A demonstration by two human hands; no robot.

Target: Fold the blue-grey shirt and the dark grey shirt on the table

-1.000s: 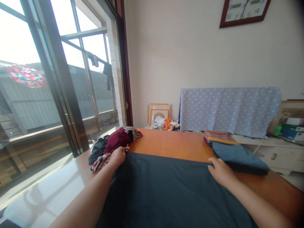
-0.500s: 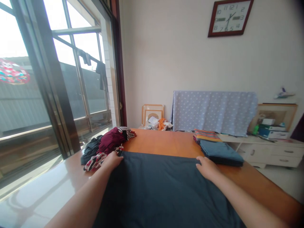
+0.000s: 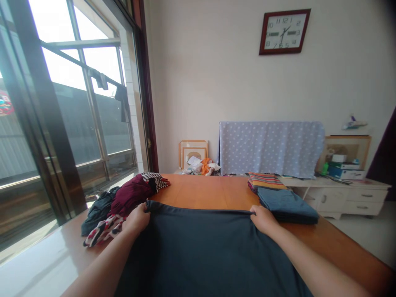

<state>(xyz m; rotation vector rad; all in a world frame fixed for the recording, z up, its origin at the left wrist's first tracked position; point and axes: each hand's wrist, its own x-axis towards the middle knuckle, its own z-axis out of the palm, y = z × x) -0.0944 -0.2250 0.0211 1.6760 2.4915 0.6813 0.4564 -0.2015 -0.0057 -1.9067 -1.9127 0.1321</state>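
A large dark garment or cloth [image 3: 201, 247] spreads toward me over the near part of the table; its kind I cannot make out. My left hand [image 3: 139, 218] is closed on its far left corner, and my right hand [image 3: 262, 218] pinches the far right corner. Between them the far edge runs nearly straight, looking slightly lifted. Close beyond my left hand lies a loose heap of clothes: a maroon piece [image 3: 131, 195], a dark grey piece [image 3: 100, 210] and a patterned one [image 3: 103, 231]. Right of my right hand are folded blue and dark clothes [image 3: 286, 204].
The brown table [image 3: 198, 189] stretches to the far wall side. A folded striped cloth [image 3: 266, 180] lies behind the blue pile. A dotted light-blue cover [image 3: 270, 148] hangs beyond, beside a white cabinet [image 3: 355, 198]. Glass windows [image 3: 93, 123] stand at left.
My hands have closed tightly on the dark cloth's far corners, and its far edge is now pulled straighter. The view has shifted slightly to the right and up.
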